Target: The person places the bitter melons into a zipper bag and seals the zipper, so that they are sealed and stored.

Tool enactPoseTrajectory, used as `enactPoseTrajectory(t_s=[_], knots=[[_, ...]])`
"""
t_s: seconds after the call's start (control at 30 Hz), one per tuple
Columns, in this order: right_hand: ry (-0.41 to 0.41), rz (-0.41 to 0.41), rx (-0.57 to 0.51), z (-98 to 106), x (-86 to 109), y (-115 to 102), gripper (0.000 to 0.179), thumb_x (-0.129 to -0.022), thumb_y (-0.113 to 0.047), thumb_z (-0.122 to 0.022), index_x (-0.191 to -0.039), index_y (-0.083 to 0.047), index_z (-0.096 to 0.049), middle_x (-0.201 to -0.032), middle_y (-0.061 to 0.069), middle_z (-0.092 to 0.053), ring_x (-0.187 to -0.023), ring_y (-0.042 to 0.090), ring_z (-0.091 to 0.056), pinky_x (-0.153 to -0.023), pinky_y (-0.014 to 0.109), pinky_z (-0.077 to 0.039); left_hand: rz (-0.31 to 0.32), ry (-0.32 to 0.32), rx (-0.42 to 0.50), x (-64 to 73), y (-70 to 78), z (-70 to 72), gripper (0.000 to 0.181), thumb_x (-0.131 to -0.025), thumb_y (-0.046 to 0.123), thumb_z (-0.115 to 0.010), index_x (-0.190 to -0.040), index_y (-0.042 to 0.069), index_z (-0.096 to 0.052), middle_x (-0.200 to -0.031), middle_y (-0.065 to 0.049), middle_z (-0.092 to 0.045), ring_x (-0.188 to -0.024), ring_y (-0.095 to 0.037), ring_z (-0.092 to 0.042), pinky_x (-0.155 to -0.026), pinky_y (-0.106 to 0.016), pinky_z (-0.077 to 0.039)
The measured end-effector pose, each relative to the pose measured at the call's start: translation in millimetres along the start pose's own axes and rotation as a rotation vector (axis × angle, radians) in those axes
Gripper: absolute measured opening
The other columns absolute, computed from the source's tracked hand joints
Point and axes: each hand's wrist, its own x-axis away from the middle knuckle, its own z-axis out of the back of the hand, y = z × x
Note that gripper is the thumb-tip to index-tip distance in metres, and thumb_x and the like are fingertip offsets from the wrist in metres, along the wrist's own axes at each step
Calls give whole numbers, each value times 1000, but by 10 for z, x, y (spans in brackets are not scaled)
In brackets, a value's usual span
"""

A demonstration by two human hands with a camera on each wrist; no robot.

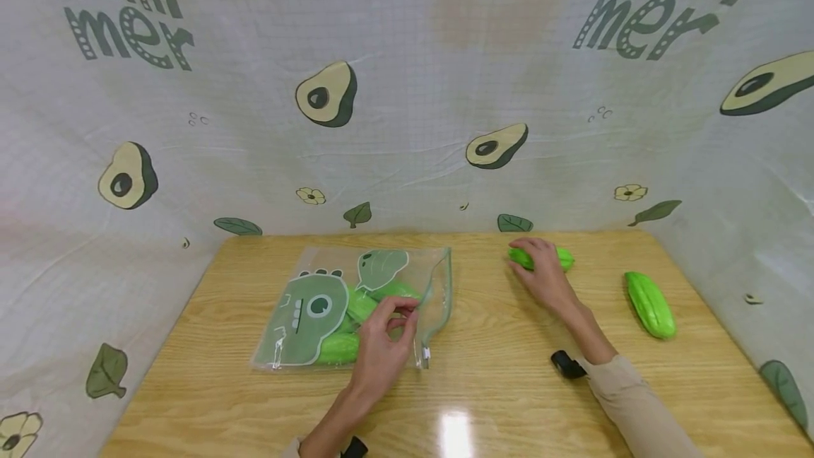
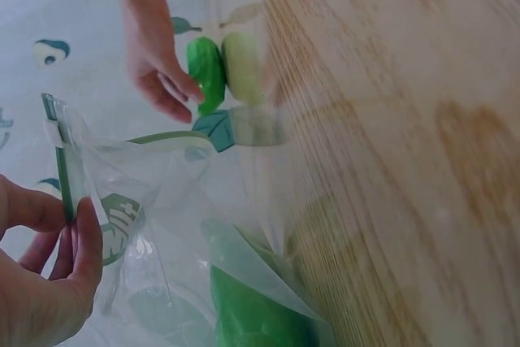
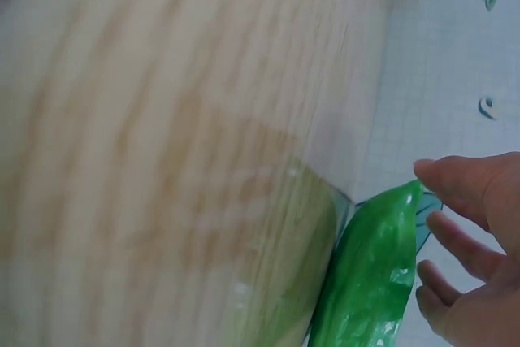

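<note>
A clear zip bag (image 1: pixel 436 306) printed with a green one-eyed monster lies flat, its zip edge to the right. Several bright green ridged gourds (image 1: pixel 338 349) show through the plastic. My left hand (image 1: pixel 383 348) pinches the bag's edge between thumb and fingers, lifting the mouth a little; the left wrist view shows a green zip strip (image 2: pixel 63 168) there. At the back right, my right hand (image 1: pixel 545 278) hovers over another green gourd (image 1: pixel 564 259), thumb and fingers spread about it. In the right wrist view, the fingers stand apart from the gourd (image 3: pixel 370 274), with no grip visible.
One more green gourd (image 1: pixel 651 306) lies on the wooden table (image 1: pixel 502 380) near the right edge. A printed cloth (image 1: pixel 407 182) with avocados and leaves hangs behind and along both sides. The zip's white slider (image 1: pixel 426 353) sits at the bag's near corner.
</note>
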Motion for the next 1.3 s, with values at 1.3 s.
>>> enactPoseTrajectory(t_s=[1.3], knots=[[-140,30,241,111,-67,-47,32,-84,9,-78,-115,9,-71,-117,29,-67,-107,48,-57,-91,61,-49,7,-1,-13,-5,10,3,21,-94,-9,-67,-109,5,-69,-107,-4,-67,-98,-23,-66,-85,-28,-61]])
